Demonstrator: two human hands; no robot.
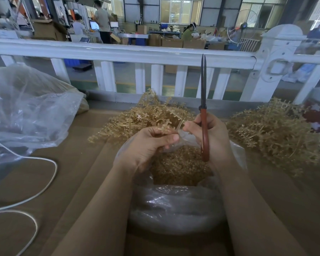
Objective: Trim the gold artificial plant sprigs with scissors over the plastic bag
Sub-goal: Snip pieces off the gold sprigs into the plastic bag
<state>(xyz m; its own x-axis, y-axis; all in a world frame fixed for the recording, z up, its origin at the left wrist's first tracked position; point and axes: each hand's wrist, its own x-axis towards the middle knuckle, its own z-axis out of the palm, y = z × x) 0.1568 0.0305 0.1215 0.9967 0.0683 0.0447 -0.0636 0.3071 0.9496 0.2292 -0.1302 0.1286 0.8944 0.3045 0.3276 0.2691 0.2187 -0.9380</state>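
Head view, looking down at both hands over the plastic bag, which sits on the brown counter right under the wrists, its mouth rolled open so cut bits can drop straight in — it already holds a layer of gold trimmings. Left hand has its grip curled round one gold sprig, thumb pressing the stem against the fingers, held just above the bag opening, likely so it stays steady for the cut. Right hand has its grip wrapped round the red handles of the scissors; blades point straight up, pressed together, clear of the sprig, so I judge this a pause between cuts with the tool parked out of the way while the sprig gets repositioned. Right thumb tip sits just beside the left fingers. Counts: one pair of scissors, one sprig in hand, two loose heaps of gold sprigs — one heap behind the hands, one heap to the right, both within reach; which is trimmed stock I cannot tell. Two bags: the working one plus a bigger clear bag at left. One white cord loops across the counter at left. White railing behind.
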